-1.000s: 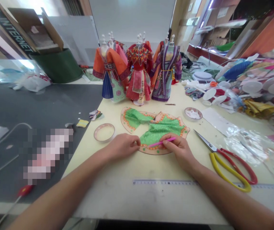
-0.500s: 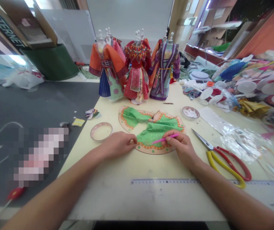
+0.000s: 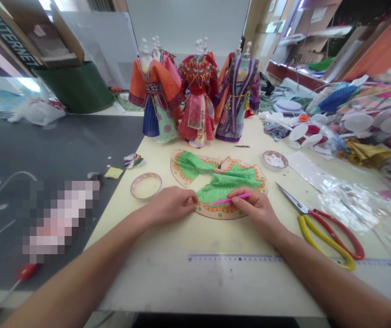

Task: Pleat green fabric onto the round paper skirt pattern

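Pinched between thumb and fingers, a slim pink stick (image 3: 223, 200) rests in the right hand (image 3: 255, 207) of a person seated at a pale worktable (image 3: 168, 282), the grip closed snugly around the shaft. Held low and slanting, much like a pen, the tool points its tip leftward along the orange-patterned trim of a green cloth piece (image 3: 234, 182); whether the tip presses the fabric or hovers just over it cannot be told. The angle appears chosen for fine control close to the border.

Opposite, the left hand (image 3: 178, 202) sits at the cloth's lower left edge, fingers curled and nearly closed, seemingly to steady the piece against the tool. Whether fingertips pinch the margin or merely rest on it is hidden.

The cloth lies on the table directly before the worker, partly rumpled, its curved peach border turned toward the body, a position that probably keeps the edge within easy reach of both hands. Flanking it are two shallow bowls, a left bowl (image 3: 134, 186) near the left wrist and a right bowl (image 3: 276, 169) of white material, each apparently set close for convenience. Scissors (image 3: 304, 209) lie to the right, blades together, handles toward the worker and overlapping a ruler (image 3: 223, 258). Miniature costumed figures (image 3: 197, 123) stand behind.
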Demonstrator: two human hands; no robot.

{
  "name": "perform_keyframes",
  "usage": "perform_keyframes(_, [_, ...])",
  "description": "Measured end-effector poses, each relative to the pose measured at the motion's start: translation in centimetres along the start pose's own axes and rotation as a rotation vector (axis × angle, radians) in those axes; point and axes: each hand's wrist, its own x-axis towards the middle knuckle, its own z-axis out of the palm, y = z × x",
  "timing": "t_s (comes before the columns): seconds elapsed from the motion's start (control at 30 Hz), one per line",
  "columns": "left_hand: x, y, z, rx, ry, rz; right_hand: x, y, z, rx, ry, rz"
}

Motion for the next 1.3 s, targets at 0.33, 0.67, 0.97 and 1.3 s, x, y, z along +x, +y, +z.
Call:
perform_keyframes(0.33, [0.1, 0.0, 0.2, 0.028, -0.006, 0.022, 0.0, 0.4, 0.4, -0.036, -0.103, 0.023])
perform_keyframes(0.67, [0.1, 0.1, 0.1, 0.046, -0.01, 0.029, 0.0, 0.5, 0.5, -0.151, -0.132, 0.04])
perform_keyframes(0.97, [0.2, 0.2, 0.5, -0.016, 0.003, -0.021, 0.0, 0.5, 0.6, -0.16, -0.119, 0.036])
perform_keyframes(1.3, [0.4, 0.4, 1.1, -0.031, 0.036, -0.075, -0.1, 0.2, 0.6, -0.195, -0.117, 0.054])
